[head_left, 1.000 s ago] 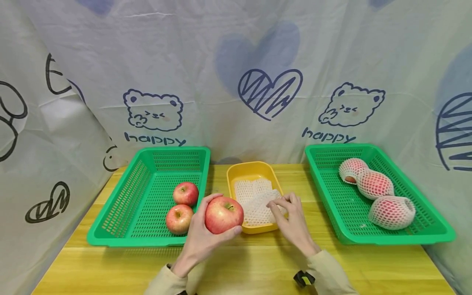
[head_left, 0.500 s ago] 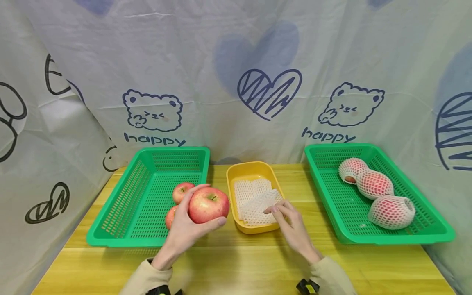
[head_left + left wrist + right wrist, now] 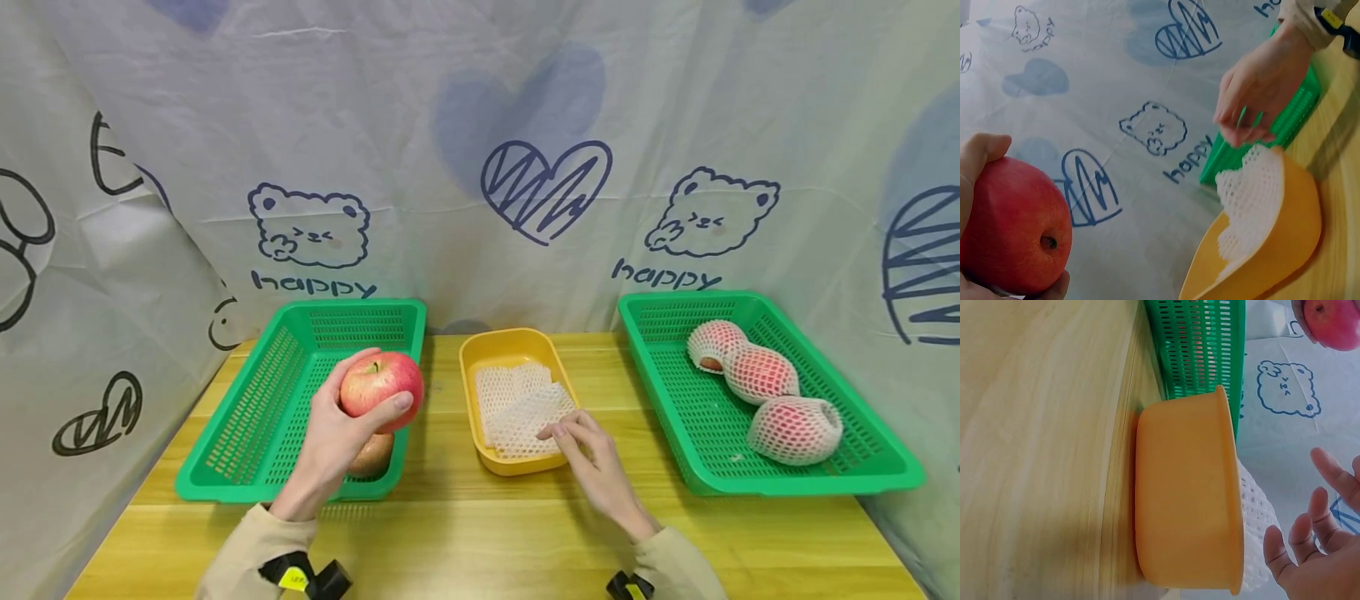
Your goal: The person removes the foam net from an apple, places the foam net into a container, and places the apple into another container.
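Observation:
My left hand point(image 3: 326, 442) grips a red apple point(image 3: 382, 387) from its left side, thumb in front, over the right part of the left green basket point(image 3: 225, 425). Below it, another apple point(image 3: 372, 457) shows partly in that basket. In the left wrist view the held apple point(image 3: 1016, 225) fills the lower left. My right hand point(image 3: 596, 471) hovers over the right edge of the yellow tray point(image 3: 471, 392), near the white foam nets point(image 3: 525, 412). The right wrist view has this hand point(image 3: 1325, 550) with fingers relaxed, spread and holding nothing.
On the right stands a second green basket point(image 3: 678, 454) holding three apples in foam nets point(image 3: 761, 375). Wooden tabletop point(image 3: 480, 542) runs in front of the containers. A printed cloth point(image 3: 420, 108) hangs behind them.
My left hand has carried the apple leftward and slightly up, from beside the yellow tray to over the left basket. The right fingers have drawn slightly back from the foam nets.

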Demonstrator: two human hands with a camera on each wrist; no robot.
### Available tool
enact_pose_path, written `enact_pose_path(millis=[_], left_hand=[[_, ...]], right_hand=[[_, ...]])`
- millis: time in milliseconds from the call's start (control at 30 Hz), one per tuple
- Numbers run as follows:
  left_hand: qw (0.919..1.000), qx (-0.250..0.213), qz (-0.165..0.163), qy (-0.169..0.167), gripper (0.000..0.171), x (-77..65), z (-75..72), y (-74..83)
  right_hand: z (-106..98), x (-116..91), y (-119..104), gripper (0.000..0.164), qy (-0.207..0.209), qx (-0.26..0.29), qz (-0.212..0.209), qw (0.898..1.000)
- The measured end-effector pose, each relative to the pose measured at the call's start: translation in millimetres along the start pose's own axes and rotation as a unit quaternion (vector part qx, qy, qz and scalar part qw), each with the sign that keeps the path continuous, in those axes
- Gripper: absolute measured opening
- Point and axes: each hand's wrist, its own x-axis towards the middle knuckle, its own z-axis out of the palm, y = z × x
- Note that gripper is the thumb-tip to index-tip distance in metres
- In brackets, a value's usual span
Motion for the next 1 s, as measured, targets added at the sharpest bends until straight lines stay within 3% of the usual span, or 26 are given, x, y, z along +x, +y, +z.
enact_pose_path(millis=[167,367,667,1000], left_hand=[[0.9992,0.005,-0.022,0.033,0.062,13.1,-9.9,2.4],[0.9973,0.034,-0.025,0.059,0.063,34.2,-19.4,2.0],[0.9947,0.077,-0.035,0.058,0.071,68.9,-29.8,-7.9],[0.9874,0.127,-0.085,0.043,0.09,109.8,-36.2,-26.6]], right_hand=[[-1,-1,0,0.027,-0.001,0.0,0.005,1.0],[-2,-3,-3,0.027,-0.013,0.006,0.011,1.0],[-5,-7,-3,0.026,-0.023,0.003,0.001,1.0],[-9,-12,-1,0.026,-0.033,-0.003,0.0,0.999]])
